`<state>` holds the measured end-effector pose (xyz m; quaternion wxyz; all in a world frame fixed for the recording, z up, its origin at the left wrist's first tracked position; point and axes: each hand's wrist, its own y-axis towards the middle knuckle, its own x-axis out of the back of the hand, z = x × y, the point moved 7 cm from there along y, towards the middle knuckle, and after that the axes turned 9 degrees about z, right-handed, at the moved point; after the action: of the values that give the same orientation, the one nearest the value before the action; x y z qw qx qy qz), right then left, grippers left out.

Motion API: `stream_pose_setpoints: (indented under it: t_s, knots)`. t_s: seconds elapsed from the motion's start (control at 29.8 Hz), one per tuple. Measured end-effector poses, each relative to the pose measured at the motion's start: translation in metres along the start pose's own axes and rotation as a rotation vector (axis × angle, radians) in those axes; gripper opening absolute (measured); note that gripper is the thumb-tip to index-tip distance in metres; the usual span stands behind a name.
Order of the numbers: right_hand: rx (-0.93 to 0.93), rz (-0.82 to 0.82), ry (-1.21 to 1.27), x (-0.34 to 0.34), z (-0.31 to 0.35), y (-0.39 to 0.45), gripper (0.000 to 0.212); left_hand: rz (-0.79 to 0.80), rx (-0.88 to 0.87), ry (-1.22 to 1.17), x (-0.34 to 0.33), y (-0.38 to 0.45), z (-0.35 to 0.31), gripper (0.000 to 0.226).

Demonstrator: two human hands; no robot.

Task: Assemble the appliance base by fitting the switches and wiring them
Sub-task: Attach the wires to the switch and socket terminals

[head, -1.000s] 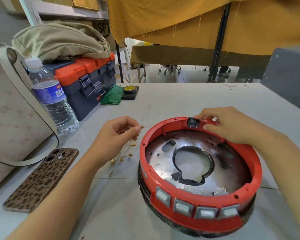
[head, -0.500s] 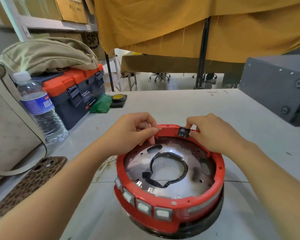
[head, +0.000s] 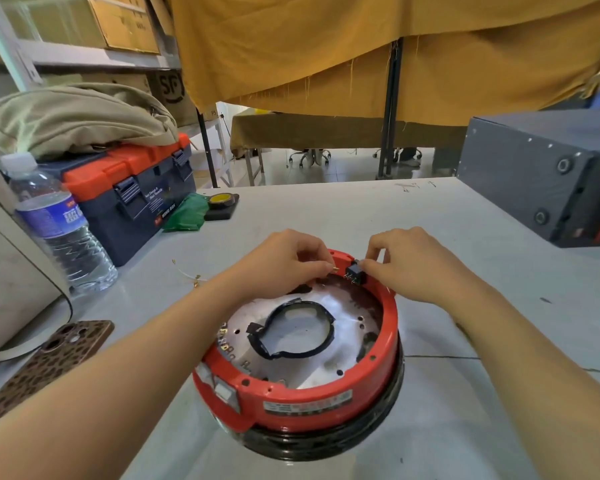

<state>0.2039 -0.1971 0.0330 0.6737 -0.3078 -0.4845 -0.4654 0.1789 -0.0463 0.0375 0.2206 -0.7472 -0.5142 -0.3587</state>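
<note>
Appliance base sits on table, centre foreground. Switch set in base's far rim. Left hand at far rim, just left of switch; right hand just right, fingertips touching switch. Loose wires on table left of base. Phone at near left; bottle behind phone; toolbox behind bottle, bag on top. Box at far right.
</note>
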Motion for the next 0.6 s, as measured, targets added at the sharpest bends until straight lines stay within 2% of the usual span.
stream_pose_setpoints:
  t_s: [0.1, 0.23, 0.34, 0.6]
  knots:
    - [0.023, -0.027, 0.223, -0.005, -0.003, 0.011, 0.015, 0.018, 0.032, 0.04, -0.002, 0.006, 0.002, 0.009]
    - [0.025, 0.077, 0.608, -0.032, -0.003, 0.022, 0.026, 0.038, 0.068, 0.054, -0.004, 0.014, 0.004, 0.007]
    - [0.019, 0.142, 0.917, -0.047, -0.004, 0.023, 0.023, 0.064, 0.071, 0.099, -0.009, 0.019, 0.006, 0.008]
    - [-0.059, 0.059, 1.031, -0.049, -0.016, 0.023, 0.018, 0.078, 0.039, 0.205, -0.009, 0.031, 0.001, 0.006]
